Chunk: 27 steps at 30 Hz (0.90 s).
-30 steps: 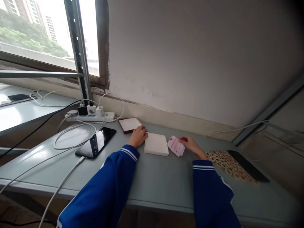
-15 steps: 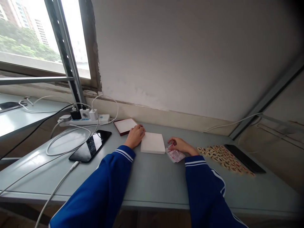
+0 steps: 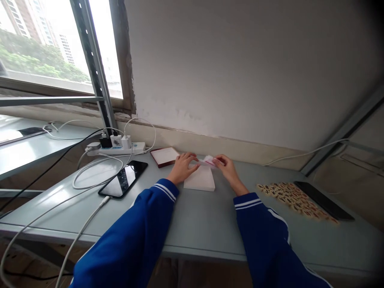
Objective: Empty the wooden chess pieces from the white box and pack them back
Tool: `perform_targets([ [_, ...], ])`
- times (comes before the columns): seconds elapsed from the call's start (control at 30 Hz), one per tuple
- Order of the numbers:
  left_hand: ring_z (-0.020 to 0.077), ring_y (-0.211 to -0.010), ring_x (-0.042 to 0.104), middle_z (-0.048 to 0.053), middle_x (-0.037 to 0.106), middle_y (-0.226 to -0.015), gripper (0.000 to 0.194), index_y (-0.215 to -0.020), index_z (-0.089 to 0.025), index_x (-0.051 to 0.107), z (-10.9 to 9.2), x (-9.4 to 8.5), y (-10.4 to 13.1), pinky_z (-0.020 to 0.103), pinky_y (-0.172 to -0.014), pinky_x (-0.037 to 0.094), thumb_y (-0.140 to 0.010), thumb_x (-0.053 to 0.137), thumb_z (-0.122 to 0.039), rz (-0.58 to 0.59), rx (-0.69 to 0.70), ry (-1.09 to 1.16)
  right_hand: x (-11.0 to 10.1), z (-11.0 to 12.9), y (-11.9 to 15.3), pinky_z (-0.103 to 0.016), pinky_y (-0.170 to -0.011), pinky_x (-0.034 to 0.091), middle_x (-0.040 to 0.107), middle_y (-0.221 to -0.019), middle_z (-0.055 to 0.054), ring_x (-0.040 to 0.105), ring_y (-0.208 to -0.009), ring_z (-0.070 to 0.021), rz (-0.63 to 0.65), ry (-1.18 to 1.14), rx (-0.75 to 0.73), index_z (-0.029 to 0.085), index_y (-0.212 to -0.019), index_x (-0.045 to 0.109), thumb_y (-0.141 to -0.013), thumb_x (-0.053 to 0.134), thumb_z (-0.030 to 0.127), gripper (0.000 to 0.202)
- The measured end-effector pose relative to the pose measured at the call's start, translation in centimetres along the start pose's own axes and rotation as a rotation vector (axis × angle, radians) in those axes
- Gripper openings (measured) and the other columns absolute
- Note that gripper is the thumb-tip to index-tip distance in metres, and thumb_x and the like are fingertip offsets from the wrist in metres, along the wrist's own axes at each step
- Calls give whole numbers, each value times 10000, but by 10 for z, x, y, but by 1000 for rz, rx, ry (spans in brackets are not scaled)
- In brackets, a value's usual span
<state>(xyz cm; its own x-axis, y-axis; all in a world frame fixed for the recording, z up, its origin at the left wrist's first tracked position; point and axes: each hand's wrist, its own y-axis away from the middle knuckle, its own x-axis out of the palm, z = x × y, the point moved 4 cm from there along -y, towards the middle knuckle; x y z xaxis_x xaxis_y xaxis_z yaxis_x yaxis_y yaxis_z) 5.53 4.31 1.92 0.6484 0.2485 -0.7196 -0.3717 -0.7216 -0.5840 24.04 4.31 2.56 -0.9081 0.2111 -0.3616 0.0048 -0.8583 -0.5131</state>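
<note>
A white square box (image 3: 199, 181) lies on the grey desk in front of me. Above its far right part, a crumpled pink and white plastic packet (image 3: 209, 160) is pinched by my right hand (image 3: 227, 166). My left hand (image 3: 183, 167) is over the box's left side, thumb and fingers apart, its fingertips close to the packet's left end; whether they touch it is unclear. Behind my left hand lies a dark red box part (image 3: 165, 156) with a pale inside.
Left of the boxes are a black phone (image 3: 123, 179), a white power strip (image 3: 136, 148) with plugs, and looping white cables. Several round wooden pieces (image 3: 297, 199) lie at the right beside a black flat tray (image 3: 324, 201). A wall rises behind the desk.
My right hand has lifted the packet from the desk beside the box to above the box. My left hand has turned toward the packet, its fingers spreading. The view has shifted slightly.
</note>
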Motion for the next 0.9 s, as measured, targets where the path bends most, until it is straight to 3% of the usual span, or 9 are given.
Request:
perform_targets([
  [0.1, 196, -953, 485, 48, 587, -994, 374, -1017, -193, 556, 7, 2, -3, 349, -878, 314, -818, 415, -476, 33, -66, 163, 38, 0, 3, -252, -668, 408, 598, -728, -19, 531, -711, -147, 117, -58, 4, 169, -750, 571, -688, 547, 479, 317],
  [0.17, 172, -835, 520, 51, 611, -899, 416, -1040, -169, 550, 13, 3, -5, 302, -783, 368, -816, 406, -489, 65, -118, 327, 51, -2, 6, -254, -677, 407, 607, -737, -17, 536, -712, -147, 162, -36, 3, 175, -750, 583, -691, 559, 457, 290],
  [0.37, 94, -548, 431, 3, 528, -612, 408, -809, -99, 588, 20, 15, -4, 204, -488, 292, -740, 513, -494, 215, -155, 591, 38, -6, 9, -251, -685, 404, 609, -741, -26, 540, -718, -147, 64, 0, 12, 172, -742, 577, -704, 552, 428, 261],
  [0.47, 67, -491, 367, -29, 450, -535, 325, -668, -105, 539, 25, 24, -2, 194, -451, 246, -711, 571, -425, 234, -152, 592, 36, -11, 10, -264, -718, 408, 626, -832, -35, 553, -775, -153, 155, 17, 51, 176, -838, 577, -715, 539, 425, 280],
  [0.57, 64, -482, 351, -39, 422, -517, 280, -648, -114, 512, 30, 26, -3, 195, -449, 248, -731, 553, -379, 202, -160, 570, 34, -19, 11, -277, -715, 412, 633, -838, -34, 551, -762, -153, 252, 61, 82, 175, -941, 561, -695, 566, 409, 339],
  [0.73, 104, -588, 468, -8, 528, -654, 236, -879, -129, 541, 27, 20, -4, 211, -533, 349, -722, 565, -303, 206, -140, 505, 24, -23, 11, -275, -687, 403, 618, -733, -14, 534, -684, -142, 254, 183, 82, 173, -946, 545, -715, 548, 388, 316],
  [0.9, 171, -850, 521, 24, 572, -926, 694, -1273, -235, 304, 13, 14, 0, 275, -745, 389, -660, 625, -195, 234, -46, 283, 28, -13, 21, -314, -767, 345, 616, -830, -8, 542, -779, -155, 374, 533, -42, 215, -1012, 521, -722, 559, 331, 315],
])
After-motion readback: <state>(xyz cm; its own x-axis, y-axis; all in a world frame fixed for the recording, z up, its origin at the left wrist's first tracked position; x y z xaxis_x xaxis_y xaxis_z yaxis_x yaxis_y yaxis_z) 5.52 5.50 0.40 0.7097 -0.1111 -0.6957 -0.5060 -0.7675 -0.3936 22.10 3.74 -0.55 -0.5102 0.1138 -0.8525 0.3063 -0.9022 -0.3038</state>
